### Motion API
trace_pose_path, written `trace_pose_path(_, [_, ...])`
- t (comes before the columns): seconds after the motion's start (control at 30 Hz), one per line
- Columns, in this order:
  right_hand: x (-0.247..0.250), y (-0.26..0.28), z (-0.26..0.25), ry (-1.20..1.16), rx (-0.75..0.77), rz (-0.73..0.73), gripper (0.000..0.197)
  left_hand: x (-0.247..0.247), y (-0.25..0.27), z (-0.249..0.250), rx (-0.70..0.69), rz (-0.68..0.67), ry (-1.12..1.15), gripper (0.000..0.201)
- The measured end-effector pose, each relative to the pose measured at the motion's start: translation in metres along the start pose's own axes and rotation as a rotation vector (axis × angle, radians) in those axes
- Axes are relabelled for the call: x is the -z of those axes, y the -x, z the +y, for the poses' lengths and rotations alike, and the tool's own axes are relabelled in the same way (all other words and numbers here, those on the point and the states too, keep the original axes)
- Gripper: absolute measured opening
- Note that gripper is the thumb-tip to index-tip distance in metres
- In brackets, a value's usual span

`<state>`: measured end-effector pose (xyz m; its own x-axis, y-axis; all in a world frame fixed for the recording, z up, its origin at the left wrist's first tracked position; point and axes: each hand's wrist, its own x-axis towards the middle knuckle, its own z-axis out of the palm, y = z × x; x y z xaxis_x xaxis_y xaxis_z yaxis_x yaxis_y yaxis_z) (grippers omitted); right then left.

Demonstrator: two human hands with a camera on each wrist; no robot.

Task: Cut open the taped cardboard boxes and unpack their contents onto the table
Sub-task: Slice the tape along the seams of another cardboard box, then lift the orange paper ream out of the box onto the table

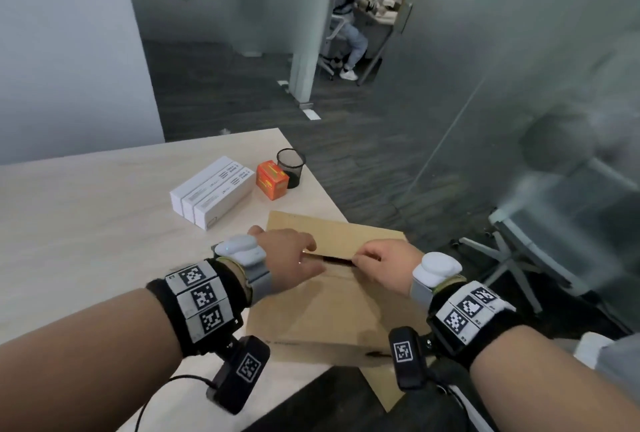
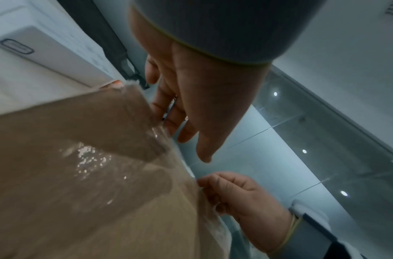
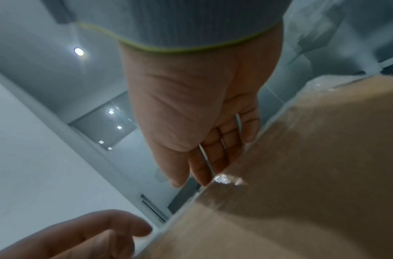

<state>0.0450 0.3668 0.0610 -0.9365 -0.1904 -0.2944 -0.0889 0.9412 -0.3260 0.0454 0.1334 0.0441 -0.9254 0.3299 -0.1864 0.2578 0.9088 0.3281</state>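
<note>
1. The left hand (image 1: 294, 255) lies palm down on the box (image 1: 332, 303), fingers reaching to the seam where a dark gap shows between the flaps; from the left wrist view its fingers (image 2: 169, 112) curl over a flap edge.
2. The right hand (image 1: 384, 267) meets it from the other side – fingers bent, tips pinching at the same flap edge by the gap.
3. The box sits at the near right corner of the table (image 1: 86, 224), partly overhanging the edge; glossy tape (image 2: 89, 157) shines on its side.
4. Farther back on the table lie three white cartons (image 1: 211, 192) side by side, an orange packet (image 1: 272, 179) and a black mesh cup (image 1: 291, 168) just beside it.
5. Beyond – dark floor, frosted glass walls, a person seated at a desk (image 1: 349, 16), and an office chair (image 1: 519, 251) at right.
</note>
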Motion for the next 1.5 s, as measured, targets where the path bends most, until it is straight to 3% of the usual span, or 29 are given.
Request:
trace_pose_path(0.1, [0.021, 0.03, 0.007, 0.01, 0.016, 0.006, 0.023, 0.024, 0.015, 0.026, -0.036, -0.097, 0.012, 0.041])
trace_pose_path(0.23, [0.031, 0.069, 0.023, -0.005, 0.037, -0.057, 0.024, 0.009, 0.052, 0.042, -0.065, -0.376, -0.116, 0.027])
trace_pose_path(0.33, [0.012, 0.082, 0.041, 0.063, 0.053, -0.145, 0.017, -0.029, 0.078, 0.052, -0.057, -0.459, -0.203, 0.051])
trace_pose_path(0.37, [0.0, 0.084, 0.048, 0.105, 0.057, -0.183, 0.019, -0.042, 0.083, 0.056, -0.041, -0.431, -0.22, 0.061])
trace_pose_path(0.47, [-0.04, 0.083, 0.06, 0.225, 0.115, -0.216, 0.046, -0.064, 0.083, 0.063, 0.041, -0.34, -0.259, 0.07])
trace_pose_path(0.6, [-0.074, 0.082, 0.05, 0.409, 0.21, -0.121, 0.063, -0.06, 0.071, 0.083, 0.087, -0.431, -0.392, 0.066])
trace_pose_path(0.73, [-0.074, 0.083, 0.041, 0.425, 0.234, -0.062, 0.062, -0.057, 0.071, 0.095, 0.137, -0.362, -0.466, 0.069])
trace_pose_path(0.9, [-0.033, 0.091, 0.045, 0.433, 0.307, 0.2, 0.05, -0.04, 0.091, 0.076, 0.152, -0.02, -0.553, 0.088])
trace_pose_path(0.97, [-0.013, 0.097, 0.053, 0.531, 0.254, 0.283, 0.044, -0.025, 0.098, 0.062, 0.21, 0.054, -0.614, 0.09])
trace_pose_path(1.07, [0.013, 0.108, 0.06, 0.674, 0.11, 0.346, 0.045, -0.009, 0.106, 0.034, 0.332, 0.095, -0.685, 0.073])
trace_pose_path(1.13, [0.02, 0.112, 0.068, 0.668, 0.041, 0.316, 0.044, -0.009, 0.111, 0.019, 0.418, 0.057, -0.681, 0.081])
trace_pose_path(1.2, [0.014, 0.11, 0.081, 0.624, 0.016, 0.221, 0.055, -0.016, 0.113, 0.011, 0.506, -0.052, -0.584, 0.111])
trace_pose_path(1.3, [-0.01, 0.103, 0.097, 0.369, 0.03, -0.129, 0.086, -0.037, 0.111, 0.01, 0.505, -0.18, -0.373, 0.138])
trace_pose_path(1.37, [-0.027, 0.097, 0.098, 0.317, -0.012, -0.333, 0.097, -0.055, 0.105, 0.01, 0.497, -0.233, -0.261, 0.148])
trace_pose_path(1.43, [-0.04, 0.093, 0.096, 0.409, -0.037, -0.372, 0.096, -0.071, 0.098, 0.013, 0.513, -0.267, -0.186, 0.144])
trace_pose_path(1.5, [-0.049, 0.09, 0.092, 0.459, -0.047, -0.318, 0.088, -0.08, 0.094, 0.021, 0.511, -0.278, -0.19, 0.124])
